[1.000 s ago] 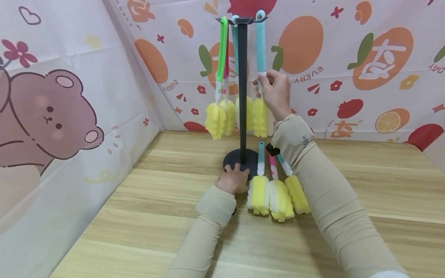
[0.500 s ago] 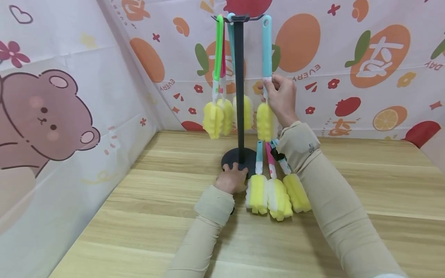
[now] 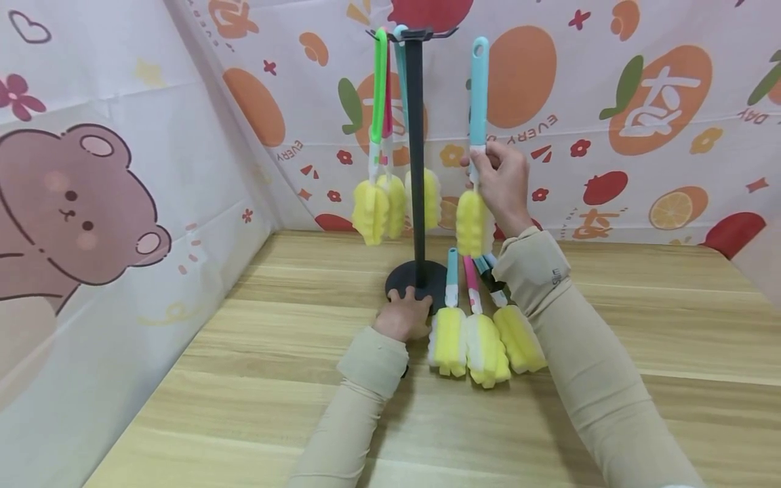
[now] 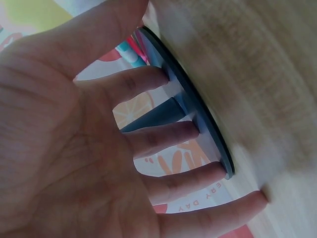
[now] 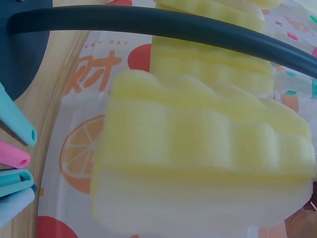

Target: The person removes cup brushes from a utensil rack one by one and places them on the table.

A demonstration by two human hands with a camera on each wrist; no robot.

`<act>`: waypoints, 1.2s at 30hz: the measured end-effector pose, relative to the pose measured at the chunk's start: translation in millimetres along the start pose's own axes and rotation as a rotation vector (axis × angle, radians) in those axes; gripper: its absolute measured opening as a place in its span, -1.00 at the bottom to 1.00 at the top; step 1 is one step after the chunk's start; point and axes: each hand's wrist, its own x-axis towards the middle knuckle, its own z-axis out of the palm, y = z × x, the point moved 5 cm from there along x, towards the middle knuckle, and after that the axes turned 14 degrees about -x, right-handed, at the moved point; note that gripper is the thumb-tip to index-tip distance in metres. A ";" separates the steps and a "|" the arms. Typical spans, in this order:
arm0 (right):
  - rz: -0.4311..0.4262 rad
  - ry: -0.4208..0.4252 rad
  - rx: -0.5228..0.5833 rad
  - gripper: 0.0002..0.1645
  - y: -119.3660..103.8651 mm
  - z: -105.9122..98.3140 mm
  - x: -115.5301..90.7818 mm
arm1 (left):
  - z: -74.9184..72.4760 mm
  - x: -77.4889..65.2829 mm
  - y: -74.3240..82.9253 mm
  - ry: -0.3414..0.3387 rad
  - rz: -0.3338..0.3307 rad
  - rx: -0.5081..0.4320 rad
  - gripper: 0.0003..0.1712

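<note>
My right hand (image 3: 505, 179) pinches the white neck of a blue-handled sponge bottle brush (image 3: 478, 95), held upright with its yellow-and-white sponge hanging down. Its holed top end is in the air, right of the black stand's hooks (image 3: 454, 32). In the right wrist view that sponge (image 5: 198, 134) fills the middle, in front of the black pole. My left hand (image 3: 404, 317) spreads its fingers on the near edge of the stand's round base (image 3: 399, 274). In the left wrist view several fingertips (image 4: 190, 128) rest on the base, and the little finger reaches the table.
On the stand's left side hang a green-handled brush (image 3: 378, 95), a pink-handled one (image 3: 392, 203) and a blue-handled one (image 3: 432, 196). Three brushes lie at the base's right: a blue one (image 3: 449, 339), a pink one (image 3: 487, 349) and another blue one (image 3: 518, 339). Printed cloth hangs behind.
The blue-handled bottle brush has come off the right hook, carried right and slightly down by my right hand. My left hand stays on the base, and the head view has shifted a little.
</note>
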 end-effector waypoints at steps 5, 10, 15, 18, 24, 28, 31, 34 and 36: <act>-0.009 0.010 -0.005 -0.69 4.8 -4.1 -4.4 | 0.5 0.5 -0.1 -0.001 0.003 -0.005 -0.41; 0.011 0.010 -0.025 -0.68 10.2 -7.9 -7.4 | 0.7 0.7 -0.9 0.002 0.003 -0.004 -0.41; 0.012 0.011 -0.047 -0.67 13.1 -13.6 -12.0 | 0.4 0.7 -0.8 0.001 0.003 -0.007 -0.41; 0.004 0.016 -0.035 -0.68 15.6 -16.5 -13.9 | 0.4 0.6 -0.7 0.000 0.006 -0.004 -0.41; 0.034 0.024 -0.021 -0.68 23.1 -23.6 -18.3 | 0.6 0.8 -0.8 -0.003 0.003 -0.002 -0.41; 0.059 0.014 -0.023 -0.66 27.2 -27.9 -22.4 | 0.7 0.9 -0.8 -0.008 -0.003 -0.005 -0.40; 0.065 0.012 -0.038 -0.64 29.8 -30.5 -24.8 | 0.4 0.6 -0.6 -0.008 -0.002 -0.003 -0.41; 0.069 0.012 -0.042 -0.65 32.2 -32.8 -26.6 | 0.2 0.1 -0.3 -0.006 0.003 0.001 -0.41; 0.070 0.015 -0.047 -0.65 33.4 -34.8 -27.1 | -0.1 -0.3 0.2 -0.008 0.004 0.002 -0.41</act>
